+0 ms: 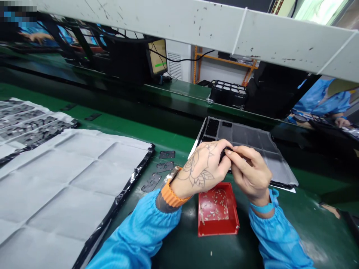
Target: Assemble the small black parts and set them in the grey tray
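My left hand point(206, 166) is closed around a small black part point(225, 152), mostly hidden by the fingers. My right hand point(251, 172) pinches at the same spot, its thumb and forefinger meeting the part's near edge; whether they hold a separate tiny piece I cannot make out. Just below the hands a red tray point(234, 218) holds many tiny pale pieces. Beyond them lies a black compartment tray point(252, 140) under a translucent sheet, with dark parts at its left end. Several flat black plates with cutouts point(167, 154) lie left of my left wrist.
A large compartment tray covered in white sheet point(67, 183) fills the left side. Behind it, another tray point(30, 129) holds many dark parts. A grey beam point(179, 24) crosses overhead. A monitor point(157, 58) and a black box point(228, 93) stand across the bench. Co-workers in blue sleeves point(318, 97) are beyond.
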Demonstrator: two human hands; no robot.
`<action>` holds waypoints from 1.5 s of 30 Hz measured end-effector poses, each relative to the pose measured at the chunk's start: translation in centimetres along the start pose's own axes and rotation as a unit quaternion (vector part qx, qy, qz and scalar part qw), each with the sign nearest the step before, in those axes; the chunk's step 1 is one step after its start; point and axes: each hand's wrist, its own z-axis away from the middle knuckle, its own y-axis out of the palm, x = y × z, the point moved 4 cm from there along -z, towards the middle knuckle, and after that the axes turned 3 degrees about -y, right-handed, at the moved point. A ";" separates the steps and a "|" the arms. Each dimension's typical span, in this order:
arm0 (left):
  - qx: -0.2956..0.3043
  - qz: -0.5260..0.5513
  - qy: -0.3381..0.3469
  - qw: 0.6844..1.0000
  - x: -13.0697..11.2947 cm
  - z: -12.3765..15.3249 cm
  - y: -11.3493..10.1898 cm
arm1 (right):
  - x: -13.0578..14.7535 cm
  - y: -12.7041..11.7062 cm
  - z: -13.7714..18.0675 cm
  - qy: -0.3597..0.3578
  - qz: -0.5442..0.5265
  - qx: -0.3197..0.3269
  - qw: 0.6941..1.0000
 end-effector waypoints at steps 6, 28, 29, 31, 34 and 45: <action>0.010 0.012 -0.004 1.000 0.0 -0.1 0.1 | -0.1 -0.2 0.0 -0.009 -0.004 0.010 1.000; 0.012 -0.008 0.023 1.000 0.3 0.1 -0.1 | 0.1 -0.7 -0.2 0.004 -0.011 0.054 0.998; 0.004 -0.017 0.028 0.999 0.3 0.2 -0.1 | 0.1 -0.7 -0.2 0.004 -0.011 0.056 0.998; -0.010 -0.032 0.041 0.999 0.3 0.3 0.0 | 0.0 -0.8 -0.2 0.003 -0.010 0.058 0.998; -0.017 -0.046 0.061 0.997 0.4 0.5 0.2 | 0.0 -0.8 -0.4 0.003 -0.008 0.058 0.998; 0.030 0.002 0.041 0.999 0.2 -0.1 -0.2 | 0.1 -1.1 -1.0 0.027 -0.026 0.023 0.999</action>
